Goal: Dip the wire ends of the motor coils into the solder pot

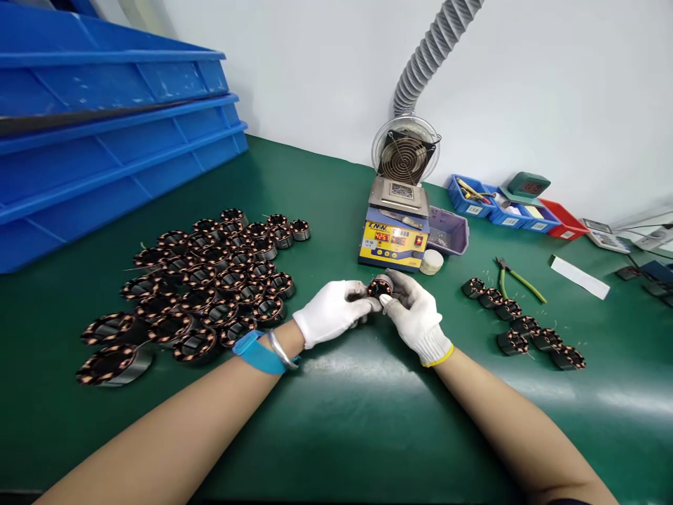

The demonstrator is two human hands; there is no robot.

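Between my two gloved hands is a motor stator [381,286], a dark ring with copper windings, held above the green bench in front of the solder pot [395,238]. My left hand [336,308], in a white glove, pinches its left side with the fingertips. From the right, my right hand [415,312] grips the same ring with thumb and fingers; that glove has a yellow cuff edge. Many similar stators [202,298] stand grouped on the bench to the left. A smaller set of stators [509,308] sits in rows to the right.
Stacked blue crates [116,147] fill the back left. A fan [404,158] under a grey duct [434,52] stands behind the solder pot. Green-handled cutters [518,279], a white strip [580,277], a purple tray [449,230] and small blue bins [470,200] lie right.
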